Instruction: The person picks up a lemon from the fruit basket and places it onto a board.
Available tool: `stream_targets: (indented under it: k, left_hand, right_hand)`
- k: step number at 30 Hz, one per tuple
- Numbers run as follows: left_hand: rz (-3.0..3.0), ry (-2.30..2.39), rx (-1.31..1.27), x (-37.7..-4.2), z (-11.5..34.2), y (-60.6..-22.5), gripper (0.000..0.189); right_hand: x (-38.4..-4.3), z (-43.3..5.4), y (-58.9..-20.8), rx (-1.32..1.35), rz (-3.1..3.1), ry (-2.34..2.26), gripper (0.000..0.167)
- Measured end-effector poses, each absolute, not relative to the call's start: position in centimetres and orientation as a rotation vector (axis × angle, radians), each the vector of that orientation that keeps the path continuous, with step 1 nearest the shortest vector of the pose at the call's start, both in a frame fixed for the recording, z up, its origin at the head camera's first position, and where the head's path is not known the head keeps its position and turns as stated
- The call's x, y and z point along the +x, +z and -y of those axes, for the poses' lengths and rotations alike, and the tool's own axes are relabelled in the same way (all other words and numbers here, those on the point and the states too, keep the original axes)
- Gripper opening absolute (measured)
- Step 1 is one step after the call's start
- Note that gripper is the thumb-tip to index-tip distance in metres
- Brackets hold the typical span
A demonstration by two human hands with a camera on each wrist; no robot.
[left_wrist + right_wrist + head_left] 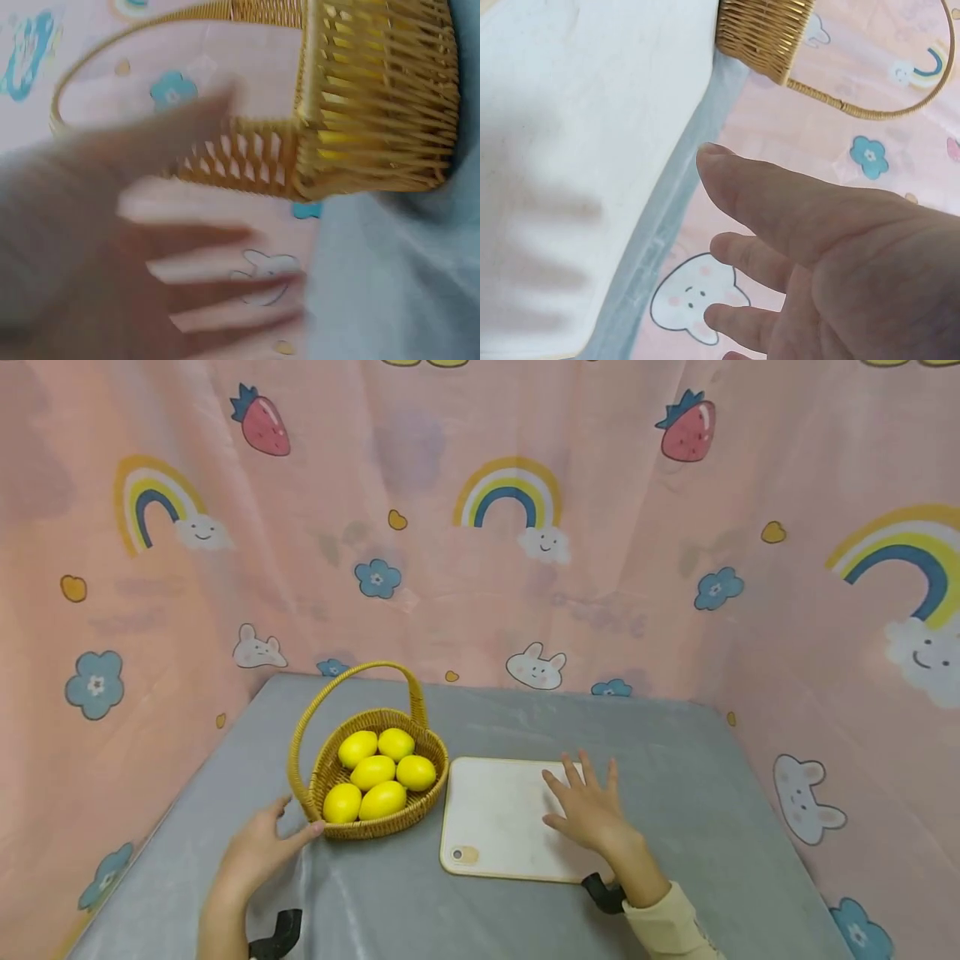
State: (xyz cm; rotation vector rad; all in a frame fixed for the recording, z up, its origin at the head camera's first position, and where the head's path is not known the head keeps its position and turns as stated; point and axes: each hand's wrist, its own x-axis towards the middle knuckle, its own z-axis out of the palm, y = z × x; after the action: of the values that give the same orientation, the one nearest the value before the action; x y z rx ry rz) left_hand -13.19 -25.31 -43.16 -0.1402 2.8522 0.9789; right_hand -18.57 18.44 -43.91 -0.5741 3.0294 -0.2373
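A wicker basket (pixel 369 829) with a tall arched handle (pixel 300 735) stands left of centre, holding several yellow lemons (pixel 383 800). At its near left side is my left hand (pixel 258 847), thumb and fingers spread. In the head view the thumb tip overlaps the rim; whether it touches cannot be told. The left wrist view shows this hand (pixel 150 225) blurred beside the basket wall (pixel 382 97). To the right of the basket lies a white cutting board (pixel 510 818) with a beige edge. My right hand (pixel 592 810) hovers over its right part, fingers spread, holding nothing.
A grey cloth (pixel 720 827) covers the table. Behind and at both sides hangs a pink curtain (pixel 465 602) printed with rainbows, strawberries and rabbits. Black camera mounts sit at the left wrist (pixel 277 935) and right wrist (pixel 604 893).
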Motion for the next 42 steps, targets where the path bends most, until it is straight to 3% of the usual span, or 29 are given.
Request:
stream_targets:
  k: [2,9,29,42]
  left_hand:
    - [-2.854,1.219,-0.080,-13.5,26.1,-43.6,0.089]
    - [-2.869,1.810,0.175,-15.1,26.4,-46.6,0.073]
    - [-2.772,1.754,0.415,-18.4,25.9,-50.7,0.068]
    - [-2.715,1.757,0.366,-18.1,26.5,-51.4,0.071]
  right_hand:
    - [-18.6,-18.2,-43.8,-0.575,-3.023,-0.222,0.064]
    - [-18.6,-17.7,-43.6,-0.584,-3.000,-0.212,0.063]
    - [-19.1,-16.4,-42.1,-0.636,-2.941,-0.286,0.063]
    - [-21.9,-9.3,-39.0,-1.196,-2.736,-0.709,0.044]
